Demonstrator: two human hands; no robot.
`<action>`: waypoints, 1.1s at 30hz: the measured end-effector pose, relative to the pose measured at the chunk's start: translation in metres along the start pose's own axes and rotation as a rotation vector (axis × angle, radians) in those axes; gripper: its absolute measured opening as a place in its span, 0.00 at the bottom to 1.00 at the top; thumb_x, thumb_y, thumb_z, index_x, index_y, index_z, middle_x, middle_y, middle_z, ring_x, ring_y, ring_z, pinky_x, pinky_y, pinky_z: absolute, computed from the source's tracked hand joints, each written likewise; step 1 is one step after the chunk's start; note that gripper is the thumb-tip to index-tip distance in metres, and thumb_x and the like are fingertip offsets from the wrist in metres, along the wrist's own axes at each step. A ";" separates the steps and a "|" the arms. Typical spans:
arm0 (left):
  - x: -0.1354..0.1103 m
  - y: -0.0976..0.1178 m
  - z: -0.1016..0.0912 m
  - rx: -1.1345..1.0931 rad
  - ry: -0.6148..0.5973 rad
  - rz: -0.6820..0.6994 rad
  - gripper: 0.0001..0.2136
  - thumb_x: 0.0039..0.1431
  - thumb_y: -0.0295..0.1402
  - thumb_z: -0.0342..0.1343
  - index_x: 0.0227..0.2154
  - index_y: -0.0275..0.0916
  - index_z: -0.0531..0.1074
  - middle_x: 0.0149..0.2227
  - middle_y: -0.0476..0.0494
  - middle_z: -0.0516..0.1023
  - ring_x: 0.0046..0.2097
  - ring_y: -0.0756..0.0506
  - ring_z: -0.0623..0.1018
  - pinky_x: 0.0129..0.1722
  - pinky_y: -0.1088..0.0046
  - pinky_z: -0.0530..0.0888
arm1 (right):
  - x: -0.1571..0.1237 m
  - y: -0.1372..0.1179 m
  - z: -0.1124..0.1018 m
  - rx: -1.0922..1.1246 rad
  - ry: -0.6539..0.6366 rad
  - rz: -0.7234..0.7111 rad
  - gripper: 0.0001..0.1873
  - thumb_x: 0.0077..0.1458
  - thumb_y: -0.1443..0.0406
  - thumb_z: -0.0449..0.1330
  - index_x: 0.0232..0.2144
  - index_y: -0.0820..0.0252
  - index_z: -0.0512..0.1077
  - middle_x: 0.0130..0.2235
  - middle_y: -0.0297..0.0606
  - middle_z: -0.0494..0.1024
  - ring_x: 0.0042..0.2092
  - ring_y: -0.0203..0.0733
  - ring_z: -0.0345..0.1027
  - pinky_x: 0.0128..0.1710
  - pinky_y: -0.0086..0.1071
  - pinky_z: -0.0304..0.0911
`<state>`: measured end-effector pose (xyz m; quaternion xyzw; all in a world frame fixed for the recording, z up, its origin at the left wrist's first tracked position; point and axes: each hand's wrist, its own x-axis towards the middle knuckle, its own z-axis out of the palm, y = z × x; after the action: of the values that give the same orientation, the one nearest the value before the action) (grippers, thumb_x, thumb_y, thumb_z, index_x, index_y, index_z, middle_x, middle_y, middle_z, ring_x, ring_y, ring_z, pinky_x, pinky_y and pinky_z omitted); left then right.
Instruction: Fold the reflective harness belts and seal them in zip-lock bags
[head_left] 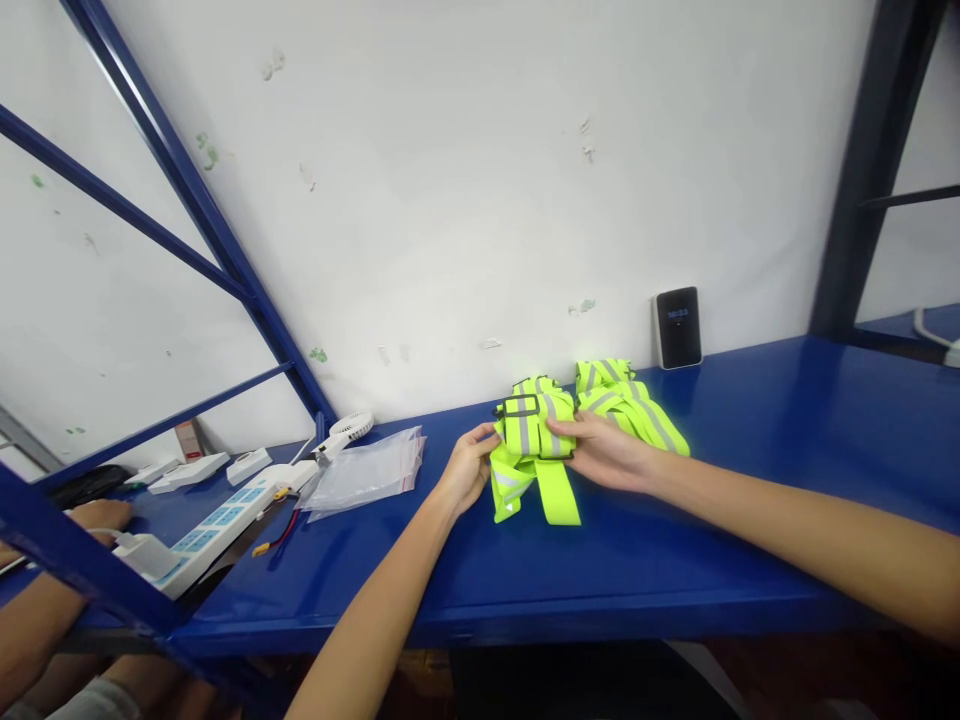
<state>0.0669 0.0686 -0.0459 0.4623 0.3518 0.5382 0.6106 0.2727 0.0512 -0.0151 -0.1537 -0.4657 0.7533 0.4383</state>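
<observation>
A neon yellow reflective strap (536, 425) with grey stripes and black buckles is bunched between my hands above the blue shelf. My left hand (471, 465) pinches its left edge, thumb and fingers closed on it. Fingers of my right hand (604, 450) curl round its right side. Two loose ends of the strap hang down below my hands. Just behind and to the right lie more folded reflective straps (634, 410), partly hidden by my right hand.
Left of my hands lie clear plastic bags (367, 472), a small white fan (351, 425), a long power strip (225, 525) and a red-black cable (281, 535). A black-faced clock device (678, 328) leans by the wall. Another person's arm (52, 610) shows beyond the blue frame (247, 290).
</observation>
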 end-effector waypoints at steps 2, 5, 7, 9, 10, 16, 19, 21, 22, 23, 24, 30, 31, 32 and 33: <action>0.000 -0.002 -0.002 0.022 -0.013 0.007 0.15 0.44 0.34 0.66 0.36 0.36 0.73 0.31 0.45 0.78 0.32 0.46 0.77 0.36 0.70 0.71 | -0.001 -0.001 0.001 -0.010 -0.011 0.002 0.13 0.56 0.67 0.59 0.45 0.61 0.72 0.46 0.44 0.79 0.52 0.46 0.70 0.55 0.42 0.65; -0.002 -0.005 0.002 0.110 -0.006 0.066 0.14 0.48 0.37 0.64 0.37 0.38 0.72 0.32 0.47 0.77 0.34 0.46 0.77 0.36 0.70 0.72 | -0.001 -0.001 0.002 -0.022 0.007 0.001 0.13 0.57 0.66 0.59 0.46 0.60 0.72 0.46 0.43 0.79 0.52 0.47 0.70 0.54 0.42 0.65; -0.005 -0.006 0.009 0.206 -0.023 0.128 0.14 0.52 0.40 0.61 0.39 0.38 0.73 0.35 0.45 0.78 0.39 0.44 0.77 0.40 0.69 0.72 | -0.001 0.000 0.004 -0.014 0.023 -0.008 0.13 0.56 0.67 0.60 0.45 0.60 0.72 0.46 0.43 0.79 0.52 0.47 0.71 0.53 0.42 0.66; -0.009 -0.008 0.015 0.300 -0.042 0.206 0.15 0.56 0.42 0.57 0.42 0.39 0.73 0.41 0.43 0.78 0.46 0.42 0.75 0.46 0.67 0.70 | 0.001 0.002 0.006 0.013 0.046 -0.023 0.12 0.55 0.68 0.60 0.43 0.60 0.72 0.45 0.42 0.79 0.51 0.47 0.71 0.53 0.41 0.66; -0.011 -0.009 0.018 0.335 -0.045 0.246 0.15 0.57 0.42 0.55 0.43 0.39 0.73 0.44 0.43 0.77 0.49 0.42 0.74 0.49 0.67 0.68 | 0.001 0.004 0.006 0.030 0.059 -0.035 0.12 0.54 0.69 0.60 0.42 0.61 0.72 0.45 0.42 0.79 0.51 0.46 0.71 0.53 0.41 0.66; -0.009 -0.021 0.018 0.215 -0.159 0.150 0.18 0.58 0.36 0.54 0.51 0.41 0.66 0.47 0.43 0.75 0.50 0.42 0.73 0.49 0.66 0.69 | 0.009 0.008 0.001 0.088 0.203 -0.108 0.11 0.53 0.71 0.61 0.40 0.59 0.70 0.45 0.41 0.78 0.51 0.46 0.71 0.52 0.40 0.67; -0.008 -0.022 0.016 0.141 -0.239 0.102 0.31 0.53 0.31 0.56 0.60 0.45 0.52 0.45 0.43 0.75 0.43 0.44 0.76 0.42 0.69 0.70 | 0.010 0.008 -0.001 0.077 0.269 -0.123 0.12 0.52 0.71 0.62 0.40 0.57 0.69 0.45 0.39 0.78 0.50 0.45 0.72 0.51 0.40 0.68; -0.010 -0.019 0.017 0.165 -0.267 0.118 0.41 0.50 0.28 0.57 0.63 0.48 0.41 0.45 0.43 0.74 0.40 0.46 0.76 0.39 0.71 0.70 | 0.010 0.008 0.000 0.065 0.296 -0.138 0.12 0.53 0.70 0.62 0.41 0.57 0.69 0.46 0.39 0.78 0.50 0.45 0.72 0.50 0.40 0.69; -0.011 -0.016 0.018 0.197 -0.281 0.125 0.44 0.49 0.28 0.58 0.64 0.48 0.37 0.46 0.43 0.74 0.38 0.47 0.76 0.38 0.72 0.69 | 0.010 0.007 0.001 0.061 0.310 -0.151 0.12 0.53 0.69 0.62 0.40 0.56 0.69 0.46 0.39 0.78 0.49 0.45 0.72 0.50 0.40 0.70; -0.013 -0.014 0.019 0.239 -0.297 0.130 0.46 0.48 0.27 0.58 0.64 0.48 0.35 0.46 0.42 0.74 0.37 0.47 0.76 0.36 0.72 0.69 | 0.010 0.006 0.002 0.056 0.325 -0.165 0.11 0.53 0.69 0.63 0.40 0.56 0.69 0.46 0.39 0.78 0.48 0.45 0.73 0.49 0.40 0.70; -0.015 -0.012 0.021 0.289 -0.308 0.136 0.46 0.47 0.26 0.58 0.64 0.47 0.35 0.46 0.41 0.73 0.37 0.48 0.75 0.36 0.72 0.69 | 0.009 0.004 0.003 0.052 0.340 -0.177 0.11 0.53 0.69 0.63 0.40 0.57 0.69 0.45 0.39 0.79 0.48 0.45 0.73 0.49 0.40 0.70; -0.013 -0.015 0.022 0.666 -0.063 0.275 0.30 0.49 0.24 0.53 0.57 0.42 0.56 0.41 0.45 0.73 0.40 0.47 0.74 0.43 0.69 0.69 | 0.008 -0.007 0.006 0.097 0.387 -0.231 0.10 0.53 0.72 0.62 0.39 0.57 0.71 0.42 0.37 0.80 0.45 0.45 0.75 0.47 0.41 0.72; -0.010 -0.016 0.020 0.692 0.022 0.274 0.23 0.50 0.24 0.52 0.51 0.41 0.61 0.37 0.47 0.73 0.38 0.47 0.73 0.42 0.69 0.69 | 0.007 -0.008 0.006 0.109 0.377 -0.240 0.10 0.54 0.72 0.61 0.39 0.57 0.71 0.42 0.37 0.80 0.45 0.45 0.75 0.47 0.41 0.72; -0.006 -0.018 0.018 0.696 0.090 0.259 0.16 0.51 0.25 0.50 0.45 0.39 0.65 0.34 0.48 0.72 0.37 0.47 0.73 0.41 0.69 0.69 | 0.007 -0.009 0.006 0.119 0.364 -0.247 0.10 0.54 0.72 0.61 0.39 0.57 0.71 0.42 0.37 0.80 0.45 0.45 0.75 0.48 0.42 0.72; -0.003 -0.019 0.015 0.680 0.138 0.239 0.10 0.52 0.25 0.49 0.38 0.38 0.66 0.31 0.49 0.71 0.36 0.47 0.72 0.41 0.70 0.69 | 0.007 -0.009 0.006 0.128 0.347 -0.254 0.11 0.54 0.71 0.61 0.40 0.56 0.71 0.42 0.37 0.80 0.46 0.45 0.75 0.48 0.42 0.72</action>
<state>0.0870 0.0628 -0.0587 0.6394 0.4946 0.4878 0.3296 0.2694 0.0547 -0.0030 -0.1931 -0.3502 0.6822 0.6121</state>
